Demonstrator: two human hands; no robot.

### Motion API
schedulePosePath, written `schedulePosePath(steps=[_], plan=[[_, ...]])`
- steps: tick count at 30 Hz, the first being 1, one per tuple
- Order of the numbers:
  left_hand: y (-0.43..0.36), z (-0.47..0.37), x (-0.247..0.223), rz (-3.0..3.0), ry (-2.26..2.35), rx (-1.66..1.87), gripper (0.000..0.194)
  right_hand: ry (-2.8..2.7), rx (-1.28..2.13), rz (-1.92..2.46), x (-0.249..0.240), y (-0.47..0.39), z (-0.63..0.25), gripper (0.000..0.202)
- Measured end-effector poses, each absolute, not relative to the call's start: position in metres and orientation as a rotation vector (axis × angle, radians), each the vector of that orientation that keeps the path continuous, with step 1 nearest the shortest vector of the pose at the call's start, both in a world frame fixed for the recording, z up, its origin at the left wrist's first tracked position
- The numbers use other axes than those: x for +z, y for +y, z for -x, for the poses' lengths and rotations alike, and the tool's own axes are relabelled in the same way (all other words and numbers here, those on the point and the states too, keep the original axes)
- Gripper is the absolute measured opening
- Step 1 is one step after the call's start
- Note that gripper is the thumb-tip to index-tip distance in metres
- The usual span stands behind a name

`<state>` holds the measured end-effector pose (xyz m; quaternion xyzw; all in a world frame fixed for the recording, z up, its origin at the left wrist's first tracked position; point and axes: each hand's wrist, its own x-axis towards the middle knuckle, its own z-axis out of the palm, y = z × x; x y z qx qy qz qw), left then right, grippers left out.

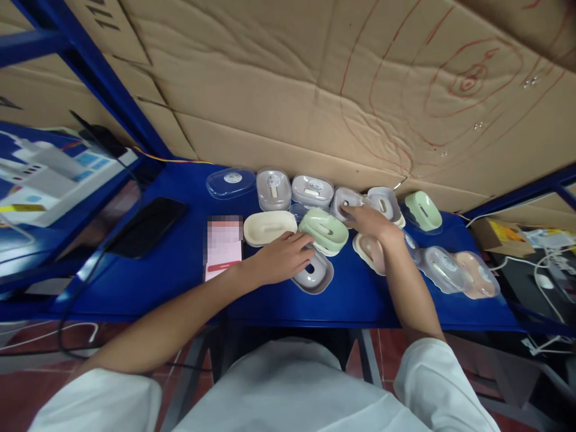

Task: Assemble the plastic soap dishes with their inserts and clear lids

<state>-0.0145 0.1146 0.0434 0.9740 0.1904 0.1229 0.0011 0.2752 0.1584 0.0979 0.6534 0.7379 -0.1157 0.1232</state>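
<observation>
Your left hand (281,258) is lying flat, fingers loosely spread over the grey dish (314,275), pinning it rather than gripping. Your right hand (371,221) is reaching past the green dish (324,230), fingertips touching a grey lidded dish (345,200); whether they are closing, I cannot tell.

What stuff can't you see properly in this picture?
- Head view: the pink card is blurred, so its print is unreadable.
- The grey soap dish is partly under the left hand.
- The right hand and forearm cover part of the beige dish.
- The lid labels are too small to read.
</observation>
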Motion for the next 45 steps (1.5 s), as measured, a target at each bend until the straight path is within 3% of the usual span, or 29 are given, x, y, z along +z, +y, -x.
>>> schedulePosePath(steps=[5, 10, 13, 20, 25, 29, 33, 39, 43, 45], plan=[[0.115, 0.015, 0.043, -3.058, 0.593, 0.398, 0.023, 2.513, -0.417, -1.928, 0.129, 0.154, -0.310, 0.046], [0.115, 0.015, 0.045, -3.033, 0.618, 0.345, 0.021, 2.501, 0.178, -2.327, 0.145, 0.145, -0.301, 0.041], [0.115, 0.015, 0.043, -3.036, 0.622, 0.342, 0.021, 2.659, 0.315, -2.096, 0.136, 0.157, -0.271, 0.038], [0.116, 0.016, 0.041, -3.056, 0.609, 0.379, 0.020, 2.643, -0.050, -1.834, 0.094, 0.209, -0.229, 0.065], [0.114, 0.015, 0.043, -3.071, 0.637, 0.360, 0.020, 2.776, -0.251, -1.820, 0.101, 0.212, -0.249, 0.050], [0.112, 0.016, 0.049, -3.056, 0.648, 0.372, 0.022, 2.775, 0.062, -2.082, 0.118, 0.198, -0.245, 0.043], [0.126, 0.026, 0.058, -2.991, 0.790, 0.495, 0.024, 2.769, -0.162, -1.795, 0.119, 0.186, -0.212, 0.040], [0.180, 0.059, 0.056, -2.680, 1.437, 0.701, 0.042, 2.691, -0.322, -1.709, 0.093, 0.193, -0.195, 0.047], [0.209, 0.069, 0.043, -2.540, 1.514, 0.604, 0.066, 2.650, -0.342, -1.728, 0.075, 0.205, -0.205, 0.045], [0.216, 0.069, 0.039, -2.493, 1.506, 0.606, 0.067, 2.632, -0.317, -1.765, 0.071, 0.210, -0.208, 0.045]])
